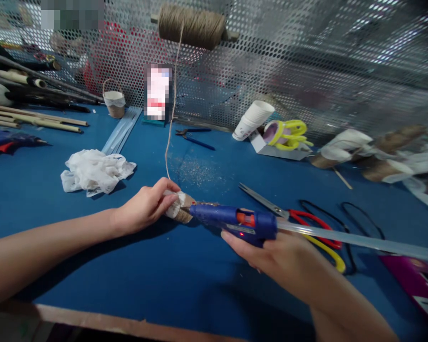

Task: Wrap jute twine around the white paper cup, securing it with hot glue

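My left hand (151, 203) grips a small paper cup (181, 214) lying on its side, part white and part wrapped in brown twine. A strand of twine (170, 137) runs down from the spool (190, 27) to my left fingers. My right hand (267, 251) is closed around a blue hot glue gun (231, 219) with a red light on its side. The gun's tip points left and meets the cup, or is very close to it. A long clear glue stick (342, 237) sticks out of the gun's back.
Scissors (267, 202) with red and yellow handles lie beside the gun, near black loops. Pliers (196, 137), crumpled white lace (96, 171), stacked paper cups (254, 118), a small finished basket (114, 103) and a phone (157, 92) are farther back. Another glue gun (14, 141) sits left.
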